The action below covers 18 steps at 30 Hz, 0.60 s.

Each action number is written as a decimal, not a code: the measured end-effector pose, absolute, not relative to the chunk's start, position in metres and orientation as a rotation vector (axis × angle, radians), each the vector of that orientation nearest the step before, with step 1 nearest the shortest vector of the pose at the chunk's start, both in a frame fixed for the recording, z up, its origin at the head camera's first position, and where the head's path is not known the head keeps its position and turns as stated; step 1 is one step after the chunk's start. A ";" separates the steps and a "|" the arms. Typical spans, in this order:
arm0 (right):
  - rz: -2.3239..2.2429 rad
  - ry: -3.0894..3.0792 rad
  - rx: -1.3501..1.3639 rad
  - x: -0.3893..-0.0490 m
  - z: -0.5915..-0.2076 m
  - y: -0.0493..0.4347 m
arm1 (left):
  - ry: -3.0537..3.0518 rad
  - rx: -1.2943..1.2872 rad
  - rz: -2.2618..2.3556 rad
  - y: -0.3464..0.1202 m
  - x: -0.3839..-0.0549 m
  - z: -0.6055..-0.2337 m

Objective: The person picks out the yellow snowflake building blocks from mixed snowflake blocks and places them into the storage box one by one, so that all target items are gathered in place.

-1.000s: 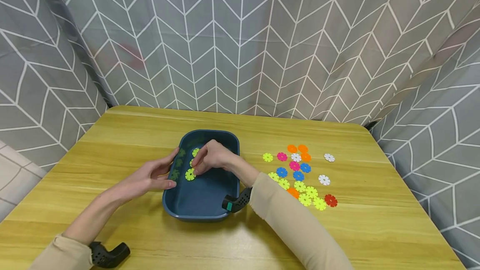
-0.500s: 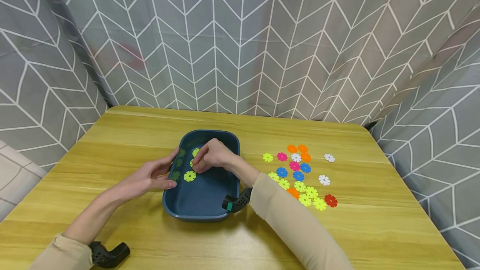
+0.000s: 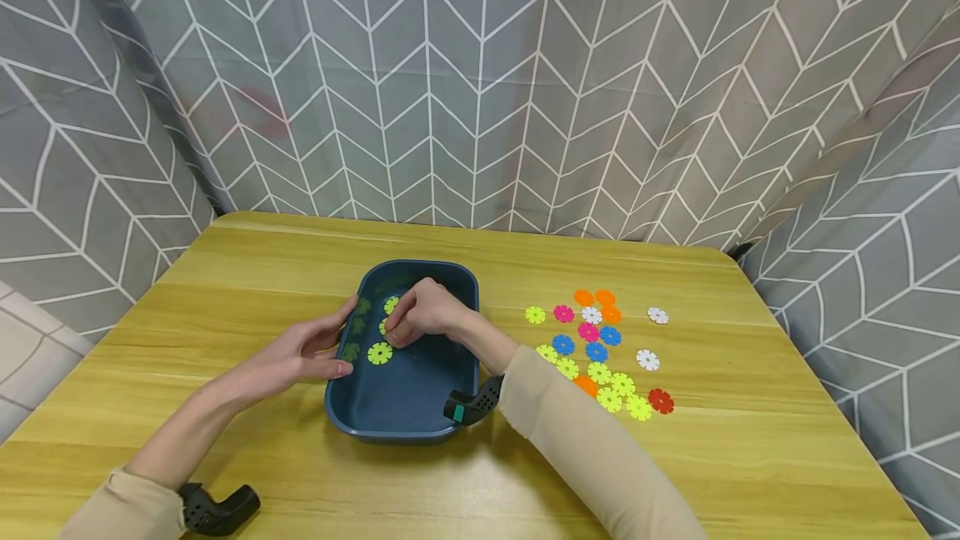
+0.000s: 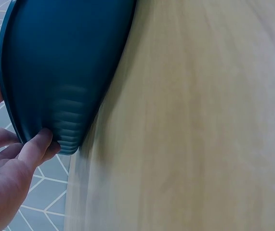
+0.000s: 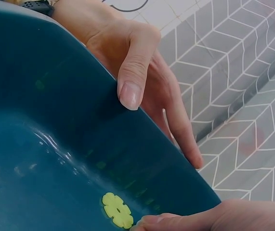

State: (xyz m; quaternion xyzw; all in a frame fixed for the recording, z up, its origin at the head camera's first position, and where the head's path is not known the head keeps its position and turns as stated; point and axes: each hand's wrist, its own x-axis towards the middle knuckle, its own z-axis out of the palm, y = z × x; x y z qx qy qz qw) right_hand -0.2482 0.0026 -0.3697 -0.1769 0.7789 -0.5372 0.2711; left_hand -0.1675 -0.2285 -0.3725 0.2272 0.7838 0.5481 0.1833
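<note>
A dark blue plastic tub point(image 3: 405, 394) stands on the table, several yellow-green snowflake discs in a line along its left side. My left hand point(image 3: 303, 352) holds the tub's left wall; in the right wrist view its thumb point(image 5: 131, 89) hooks over the rim while the fingers lie outside. My right hand point(image 3: 423, 313) reaches into the tub with bent fingers, fingertips low beside the discs. The nearest yellow-green disc point(image 3: 379, 353) lies flat right at those fingertips; another disc point(image 3: 392, 304) shows beyond. Cannot tell whether the right fingers pinch a disc, as their tips are partly hidden.
Right of the tub, loose discs lie on the wooden table point(image 3: 750, 440): several yellow-green point(image 3: 622, 384), blue point(image 3: 597, 352), pink point(image 3: 564, 313), orange point(image 3: 605, 297) and white point(image 3: 648, 359) ones, plus a red disc point(image 3: 661, 401). A patterned grey curtain point(image 3: 480, 107) hangs behind the table.
The nearest yellow-green disc in the tub has shifted slightly toward me, and the right fingertips have drawn back a little from it. The left hand and tub have stayed put.
</note>
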 end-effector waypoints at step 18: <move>-1.596 2.073 -0.525 -0.245 -0.358 0.011 | 2.243 0.652 1.539 -0.228 -0.168 -0.374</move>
